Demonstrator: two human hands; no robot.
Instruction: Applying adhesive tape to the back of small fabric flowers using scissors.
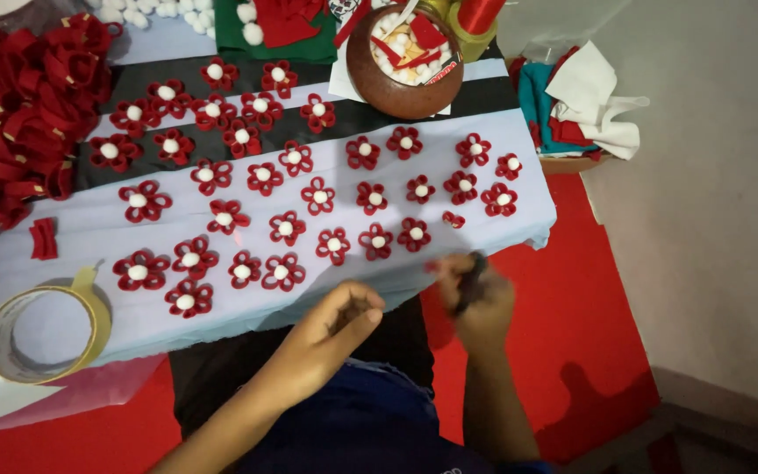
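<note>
Left hand (331,329) curled closed; right hand (475,294) grips dark tool (471,281) near red flowers (282,226).

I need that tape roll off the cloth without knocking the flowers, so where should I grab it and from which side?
Take the tape roll by its ring wall, fingers inside the open core and thumb outside. It lies flat, hole up, at the cloth's near left corner. Come from above on its left, away from the nearest flower, probably with the left hand.

Tape roll (46,333), brown bowl (404,66).
</note>
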